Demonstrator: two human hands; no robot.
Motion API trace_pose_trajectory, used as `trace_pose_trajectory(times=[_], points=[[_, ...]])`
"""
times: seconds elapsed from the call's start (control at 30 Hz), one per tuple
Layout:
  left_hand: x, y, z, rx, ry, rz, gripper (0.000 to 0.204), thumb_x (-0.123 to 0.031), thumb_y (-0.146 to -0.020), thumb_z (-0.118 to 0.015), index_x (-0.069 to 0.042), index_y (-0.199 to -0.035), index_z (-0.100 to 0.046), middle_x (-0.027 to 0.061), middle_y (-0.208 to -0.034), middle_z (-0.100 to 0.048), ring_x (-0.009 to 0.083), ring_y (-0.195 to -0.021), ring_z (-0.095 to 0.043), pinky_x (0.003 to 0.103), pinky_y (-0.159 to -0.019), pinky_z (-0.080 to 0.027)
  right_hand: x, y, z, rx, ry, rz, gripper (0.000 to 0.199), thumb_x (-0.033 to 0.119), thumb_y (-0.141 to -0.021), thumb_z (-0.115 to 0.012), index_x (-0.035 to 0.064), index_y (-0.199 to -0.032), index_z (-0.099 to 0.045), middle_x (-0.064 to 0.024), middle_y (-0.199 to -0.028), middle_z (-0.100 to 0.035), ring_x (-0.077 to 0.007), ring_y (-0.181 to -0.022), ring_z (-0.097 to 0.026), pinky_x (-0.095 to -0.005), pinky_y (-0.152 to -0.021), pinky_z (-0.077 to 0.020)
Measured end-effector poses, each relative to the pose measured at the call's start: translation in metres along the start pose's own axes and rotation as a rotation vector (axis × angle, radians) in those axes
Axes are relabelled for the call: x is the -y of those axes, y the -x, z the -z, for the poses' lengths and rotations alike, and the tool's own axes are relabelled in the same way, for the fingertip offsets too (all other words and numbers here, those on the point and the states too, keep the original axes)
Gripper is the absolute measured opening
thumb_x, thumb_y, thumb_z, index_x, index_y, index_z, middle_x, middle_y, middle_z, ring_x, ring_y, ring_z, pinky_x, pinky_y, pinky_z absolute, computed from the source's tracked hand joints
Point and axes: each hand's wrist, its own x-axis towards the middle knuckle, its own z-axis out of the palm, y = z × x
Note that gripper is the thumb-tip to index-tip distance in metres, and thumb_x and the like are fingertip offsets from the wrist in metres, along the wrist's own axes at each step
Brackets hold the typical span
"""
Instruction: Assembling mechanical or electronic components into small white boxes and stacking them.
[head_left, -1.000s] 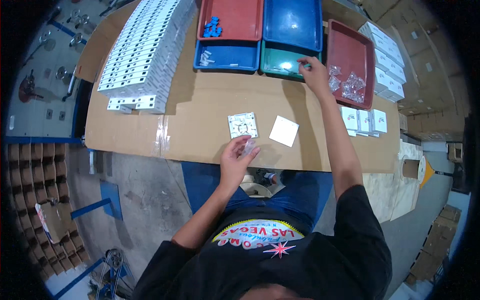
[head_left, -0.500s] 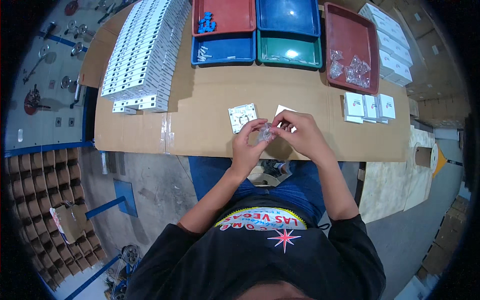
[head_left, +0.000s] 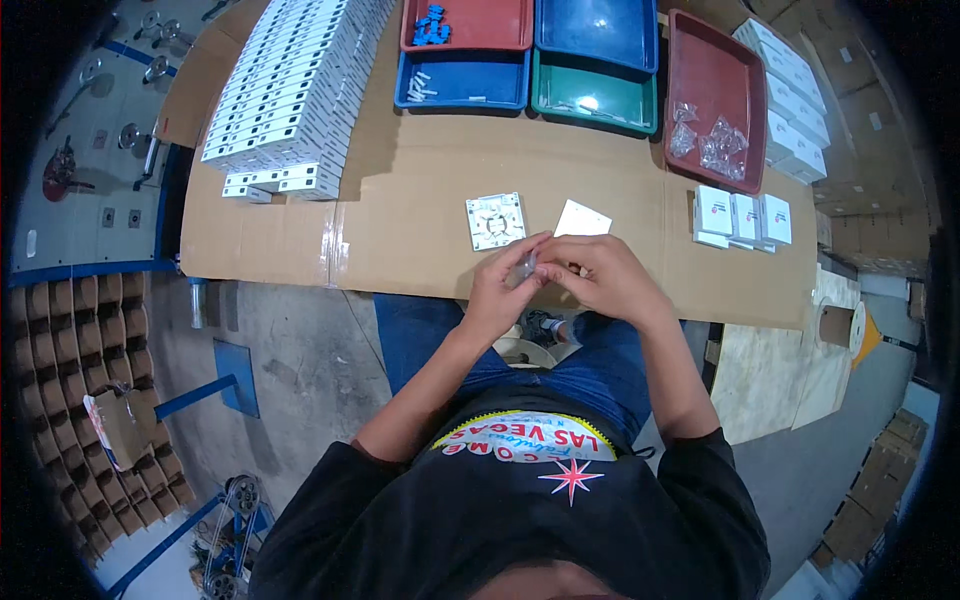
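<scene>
Just over the table's near edge, my left hand [head_left: 494, 298] and my right hand [head_left: 607, 281] meet with bent fingers. Between them is a small clear plastic bag [head_left: 524, 266], pinched by both; its contents are too small to make out. Beyond my left fingers a white square plate with a moulded pattern [head_left: 496, 222] lies flat on the cardboard-covered table [head_left: 410, 220]. A plain white flat piece [head_left: 584, 219] rests past my right hand, its near part hidden by the fingers.
Tall stacks of white boxes [head_left: 290, 95] stand at the left. At the back, a red tray [head_left: 490, 38] holds blue parts, a blue tray [head_left: 480, 97] holds white pieces, and a larger red tray [head_left: 715, 90] holds clear bags. Several small white boxes [head_left: 712, 212] stand at the right.
My fingers have drawn closer together around the clear bag, hiding more of it. The whole view has shifted slightly, while the plate and trays stay in place on the table.
</scene>
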Motion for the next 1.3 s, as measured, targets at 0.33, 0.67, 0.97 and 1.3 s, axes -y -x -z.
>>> trace_pose_trajectory(times=[0.33, 0.67, 0.97, 1.3], points=[[0.036, 0.026, 0.012, 0.181, -0.039, 0.201, 0.03, -0.018, -0.105, -0.059, 0.0, -0.129, -0.063, 0.0134, -0.113, -0.073, 0.0192, -0.101, -0.07, 0.034, -0.088, -0.055, 0.011, -0.034, -0.003, 0.163, 0.153, -0.063, 0.023, 0.028, -0.094, -0.07, 0.0052, -0.099, -0.073, -0.0122, -0.079, -0.072, -0.0307, -0.068, -0.069, -0.0379, -0.063, -0.0518], [0.041, 0.036, 0.045, -0.093, 0.242, 0.233, 0.029, -0.02, -0.108, -0.055, -0.004, -0.131, -0.062, 0.0045, -0.098, -0.068, 0.0109, -0.091, -0.063, 0.027, -0.082, -0.052, -0.031, -0.166, 0.002, -0.052, 0.074, -0.064, 0.019, 0.016, -0.095, -0.067, 0.0019, -0.109, -0.07, -0.0114, -0.094, -0.075, -0.0187, -0.082, -0.069, -0.0325, -0.075, -0.053], [0.093, 0.012, 0.088, -0.452, -0.008, 0.113, 0.021, -0.012, -0.099, -0.07, -0.003, -0.117, -0.066, 0.01, -0.094, -0.074, 0.0154, -0.085, -0.07, 0.029, -0.074, -0.055, -0.108, -0.302, -0.017, -0.041, 0.428, -0.01, 0.018, 0.013, -0.089, -0.071, 0.0079, -0.106, -0.075, -0.0141, -0.105, -0.075, -0.0338, -0.098, -0.071, -0.0419, -0.083, -0.0558], [0.078, -0.002, 0.091, -0.401, -0.135, -0.051, 0.01, -0.005, -0.095, -0.069, 0.001, -0.103, -0.072, 0.0138, -0.1, -0.075, 0.0228, -0.094, -0.073, 0.032, -0.083, -0.056, -0.13, -0.353, -0.037, 0.114, 0.467, 0.141, 0.019, 0.014, -0.083, -0.072, 0.0102, -0.1, -0.077, -0.0152, -0.099, -0.074, -0.036, -0.096, -0.07, -0.048, -0.08, -0.0554]])
